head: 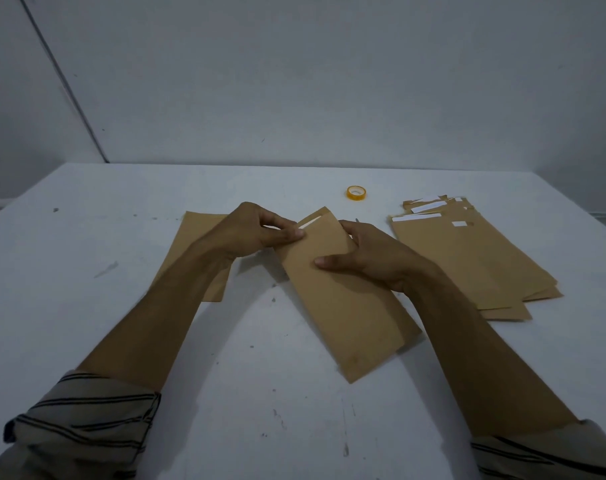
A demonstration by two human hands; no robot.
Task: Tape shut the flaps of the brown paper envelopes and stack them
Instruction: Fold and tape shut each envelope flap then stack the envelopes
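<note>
Envelope pinched by left hand and right hand over scuffed white table; grey wall.

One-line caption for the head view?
Left hand and right hand hold a brown envelope near its flap; tape roll and envelope pile lie beyond.

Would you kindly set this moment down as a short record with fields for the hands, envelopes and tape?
left hand: pinches held envelope near its flap end
right hand: grips the held envelope, thumb on top
tape roll: flat on table, beyond the hands, untouched
right pile: envelopes, fanned, white strips showing
left envelope: flat, partly under left forearm
</note>
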